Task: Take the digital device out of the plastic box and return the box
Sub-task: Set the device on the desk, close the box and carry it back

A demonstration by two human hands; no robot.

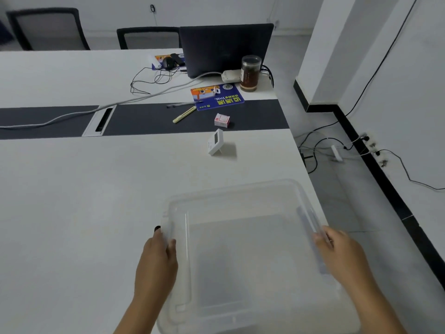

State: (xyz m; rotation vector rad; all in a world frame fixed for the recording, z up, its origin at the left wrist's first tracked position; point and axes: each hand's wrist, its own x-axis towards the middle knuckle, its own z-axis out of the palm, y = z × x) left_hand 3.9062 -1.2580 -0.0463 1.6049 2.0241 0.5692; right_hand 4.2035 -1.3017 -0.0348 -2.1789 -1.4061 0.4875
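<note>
A clear plastic box [240, 196] sits at the near right part of the white table, with nothing visible inside it. My left hand [157, 259] grips its left rim, thumb inside the wall. My right hand [337, 251] grips its right rim. The small white digital device [215, 142] stands tilted on its stand on the table, well beyond the box's far edge and apart from it.
A small red-and-white carton [222, 120], a yellow pen [184, 115], a blue mouse pad [216, 96], a jar [250, 73] and a dark laptop [225, 48] lie farther back. The table's right edge [305, 165] runs beside the box; cables lie on the floor beyond.
</note>
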